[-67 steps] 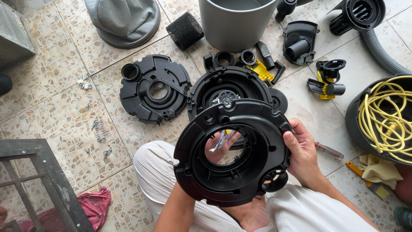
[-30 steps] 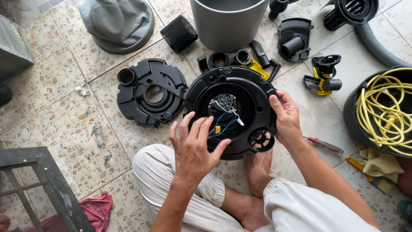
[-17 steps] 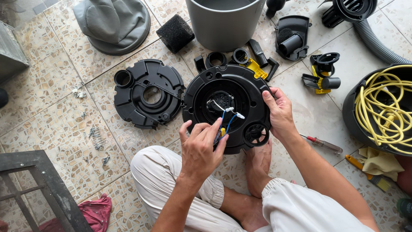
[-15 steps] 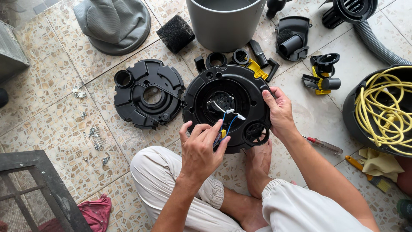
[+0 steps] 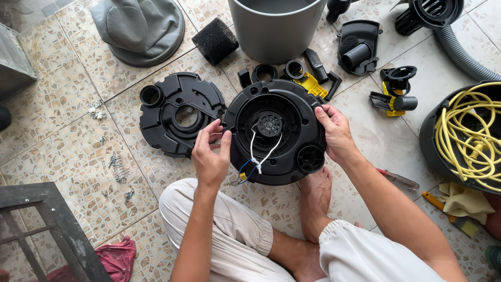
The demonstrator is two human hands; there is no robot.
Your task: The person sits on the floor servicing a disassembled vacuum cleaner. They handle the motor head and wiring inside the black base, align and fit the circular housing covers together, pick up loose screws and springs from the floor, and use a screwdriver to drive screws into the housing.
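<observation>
Round black housing (image 5: 276, 133), centre of frame, flat on tiled floor (image 5: 68, 141), held at both edges.
Left hand (image 5: 210, 156), fingers loosely curled, touches its left rim; right hand (image 5: 334, 130) clasps the right rim; white and blue wires (image 5: 258, 156) trail from its hub. Beyond: black round cover (image 5: 180, 112) at left, grey bucket (image 5: 276, 26) at top, yellow cable (image 5: 469, 136) far right.

The left hand (image 5: 210, 156) is hovering palm down with fingers loosely curled and thumb spread. The right hand (image 5: 334, 131) is reaching forward, forearm extended, its fingers bent in a grip.
</observation>
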